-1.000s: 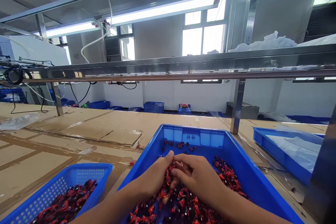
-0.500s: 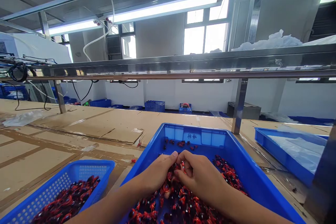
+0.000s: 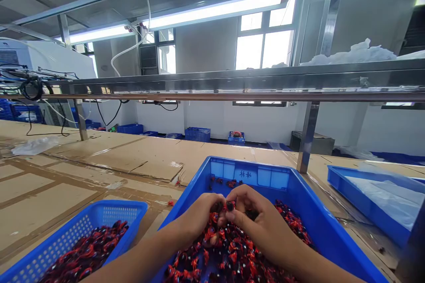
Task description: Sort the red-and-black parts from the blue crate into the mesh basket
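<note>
While the blue basket (image 3: 123,210) of red-and-black pieces (image 3: 89,247) sits within reach, your left hand (image 3: 201,214) curls (can't tell what it holds); your right hand (image 3: 257,214) pinches one dark piece (image 3: 230,206) over the blue tray (image 3: 318,219), presumably to catch drops.

The only view comes from the person's head, facing forward and down across the counter (image 3: 109,152), close above the left hand (image 3: 201,215) and right hand (image 3: 257,214), and reaching past the metal shelf (image 3: 199,83) to the far wall (image 3: 217,115).
</note>
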`<state>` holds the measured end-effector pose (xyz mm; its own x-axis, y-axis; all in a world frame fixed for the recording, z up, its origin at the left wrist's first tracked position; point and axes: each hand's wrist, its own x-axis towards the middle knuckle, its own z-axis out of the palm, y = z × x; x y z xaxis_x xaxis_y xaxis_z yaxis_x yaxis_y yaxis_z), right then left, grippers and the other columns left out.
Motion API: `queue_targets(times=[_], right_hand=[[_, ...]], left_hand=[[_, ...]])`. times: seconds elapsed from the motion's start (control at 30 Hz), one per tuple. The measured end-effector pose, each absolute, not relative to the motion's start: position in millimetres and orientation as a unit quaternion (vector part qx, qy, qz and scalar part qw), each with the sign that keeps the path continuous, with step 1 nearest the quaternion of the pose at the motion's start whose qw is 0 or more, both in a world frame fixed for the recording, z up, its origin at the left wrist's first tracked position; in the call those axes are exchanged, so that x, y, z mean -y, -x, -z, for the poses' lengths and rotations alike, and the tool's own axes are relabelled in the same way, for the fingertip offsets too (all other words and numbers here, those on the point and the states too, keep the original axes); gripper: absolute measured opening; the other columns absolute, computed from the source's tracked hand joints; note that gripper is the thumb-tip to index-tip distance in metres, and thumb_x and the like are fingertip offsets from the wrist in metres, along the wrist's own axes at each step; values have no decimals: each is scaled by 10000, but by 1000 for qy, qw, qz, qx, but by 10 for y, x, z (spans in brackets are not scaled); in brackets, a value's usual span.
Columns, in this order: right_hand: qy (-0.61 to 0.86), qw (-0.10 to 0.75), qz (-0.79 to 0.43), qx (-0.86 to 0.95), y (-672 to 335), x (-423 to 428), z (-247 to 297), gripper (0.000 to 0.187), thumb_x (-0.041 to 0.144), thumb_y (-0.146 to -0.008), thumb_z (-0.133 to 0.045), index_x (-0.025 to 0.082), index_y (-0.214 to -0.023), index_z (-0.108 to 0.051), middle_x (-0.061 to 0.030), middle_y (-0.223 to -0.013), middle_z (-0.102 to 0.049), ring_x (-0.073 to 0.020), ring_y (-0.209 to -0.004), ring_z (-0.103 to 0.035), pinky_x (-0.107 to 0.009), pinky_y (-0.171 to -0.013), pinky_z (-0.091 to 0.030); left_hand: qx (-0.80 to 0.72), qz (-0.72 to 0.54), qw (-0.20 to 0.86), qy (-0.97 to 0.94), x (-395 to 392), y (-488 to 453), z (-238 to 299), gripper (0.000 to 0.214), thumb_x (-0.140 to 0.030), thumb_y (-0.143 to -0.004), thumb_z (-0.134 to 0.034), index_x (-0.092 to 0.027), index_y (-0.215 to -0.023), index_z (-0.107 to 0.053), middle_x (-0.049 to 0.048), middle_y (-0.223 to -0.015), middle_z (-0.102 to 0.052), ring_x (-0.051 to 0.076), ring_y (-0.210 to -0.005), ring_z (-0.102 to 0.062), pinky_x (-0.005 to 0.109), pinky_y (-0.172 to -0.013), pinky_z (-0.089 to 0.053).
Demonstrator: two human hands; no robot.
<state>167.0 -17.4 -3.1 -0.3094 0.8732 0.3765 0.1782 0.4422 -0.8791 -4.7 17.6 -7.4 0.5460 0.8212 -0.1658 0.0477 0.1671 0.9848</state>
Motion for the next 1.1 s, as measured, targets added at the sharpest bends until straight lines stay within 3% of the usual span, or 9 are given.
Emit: queue_targets(times=[0.17, 0.3, 0.37, 0.5, 0.6, 0.73, 0.83, 1.0, 1.1], right_hand=[[371, 444, -301, 758, -1701, 236, 32, 98, 280, -858, -630, 253, -951, -616, 50, -633, -489, -140, -600, -466, -250, -575, -355], [355, 446, -305, 763, -1692, 244, 49, 102, 264, -849, -636, 242, -946, -611, 51, -625, -497, -123, -581, -447, -239, -558, -350], [346, 471, -394, 710, -1687, 218, 54, 129, 321, -846, -635, 236, -923, -575, 69, -588, -457, -95, -492, -393, -217, -484, -322], [250, 495, -654, 514, -1742, 109, 63, 179, 401, -829, -506, 225, -801, -491, 76, -574, -438, -43, -331, -205, -185, -311, -152], [253, 469, -715, 454, -1799, 40, 68, 186, 382, -805, -497, 208, -849, -543, 30, -731, -535, -32, -352, -271, -168, -298, -112], [370, 461, -639, 492, -1760, 10, 90, 255, 445, -830, -581, 204, -911, -603, 72, -603, -440, -34, -354, -235, -169, -302, -92], [398, 460, -538, 583, -1685, 17, 104, 306, 470, -817, -627, 192, -942, -658, 103, -480, -314, -56, -366, -223, -194, -341, -157], [459, 464, -315, 689, -1659, 112, 58, 166, 300, -810, -645, 234, -941, -722, 56, -558, -418, -112, -527, -389, -238, -508, -305], [455, 459, -196, 738, -1675, 195, 15, 196, 232, -778, -651, 259, -963, -712, 55, -546, -451, -136, -529, -443, -256, -533, -337]], left_hand=[[-340, -319, 636, -615, -185, 57, 70, 261, -321, -815, -429, -153, -844, -627, -27, -598, -501, 88, -394, -427, 192, -340, -335], [-319, -333, 636, -618, -222, 45, 98, 282, -360, -819, -495, -157, -957, -634, -29, -607, -505, 93, -413, -435, 203, -346, -379], [-306, -344, 638, -618, -238, 50, 111, 328, -400, -832, -526, -161, -1035, -621, -40, -603, -497, 86, -401, -436, 198, -350, -381], [-307, -354, 609, -640, -234, 73, 112, 418, -412, -844, -559, -183, -1193, -542, -68, -600, -486, 81, -347, -442, 196, -340, -363], [-322, -364, 541, -686, -184, 72, 95, 450, -407, -851, -578, -232, -1255, -488, -78, -634, -477, 88, -390, -475, 199, -367, -394], [-344, -405, 450, -718, -75, 31, 71, 535, -393, -865, -590, -299, -1348, -379, -84, -683, -454, 64, -429, -457, 185, -427, -371], [-352, -443, 362, -741, -18, 3, 72, 585, -364, -891, -568, -287, -1408, -305, -75, -667, -448, 80, -522, -447, 193, -511, -351], [-369, -418, 301, -774, -16, -7, 106, 613, -271, -874, -533, -245, -1435, -289, -45, -680, -508, 124, -582, -465, 229, -559, -336], [-374, -400, 314, -776, -38, -7, 117, 537, -230, -827, -532, -226, -1355, -431, -27, -689, -550, 143, -612, -490, 237, -586, -350]])
